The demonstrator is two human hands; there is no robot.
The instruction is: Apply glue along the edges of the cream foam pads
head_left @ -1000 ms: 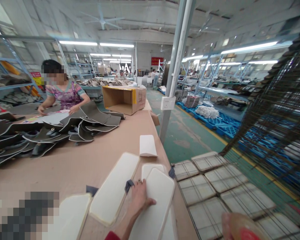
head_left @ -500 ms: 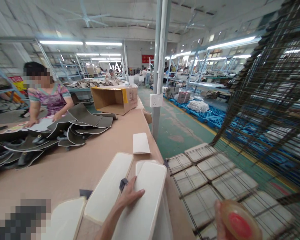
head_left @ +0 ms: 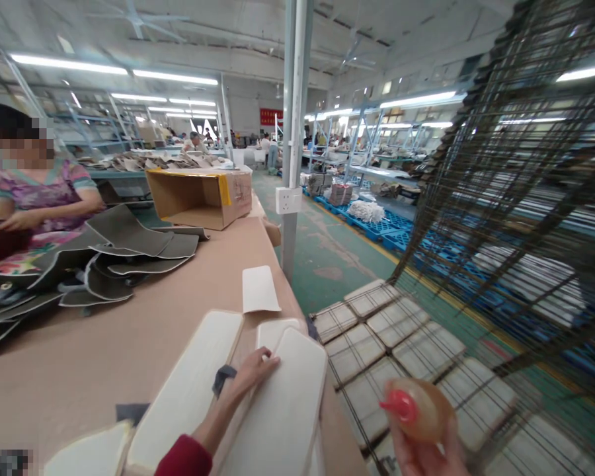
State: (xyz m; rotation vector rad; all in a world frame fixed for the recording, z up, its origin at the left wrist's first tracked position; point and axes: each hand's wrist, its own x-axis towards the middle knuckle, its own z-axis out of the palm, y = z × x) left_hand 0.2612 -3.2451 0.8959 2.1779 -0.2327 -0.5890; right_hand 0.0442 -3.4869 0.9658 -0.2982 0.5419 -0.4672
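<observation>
My left hand (head_left: 255, 371) has its fingers bent at the left edge of the top white rounded panel (head_left: 292, 390), gripping that edge. Under it, another white panel (head_left: 272, 330) shows partly. A further white panel (head_left: 193, 377) lies to the left, with a small dark piece (head_left: 224, 379) beside my wrist. My right hand (head_left: 426, 457) is wrapped round a squeeze bottle (head_left: 426, 410) of amber, cloudy stuff, its red nozzle pointing left. The bottle is held above the wire rack at the right of the table.
A small white card-like piece (head_left: 260, 289) lies further up the brown table (head_left: 203, 284). Dark curved sheets (head_left: 129, 238) are heaped at left, before a seated co-worker (head_left: 54, 192). An open carton (head_left: 198, 198) stands behind. White panels lie on the wire rack (head_left: 387, 350); a post (head_left: 292, 132) rises beyond.
The top panel has turned slightly and my left fingers have closed in at its edge. The bottle has tipped so its nozzle points left. The co-worker now handles something dark red. The view swung right.
</observation>
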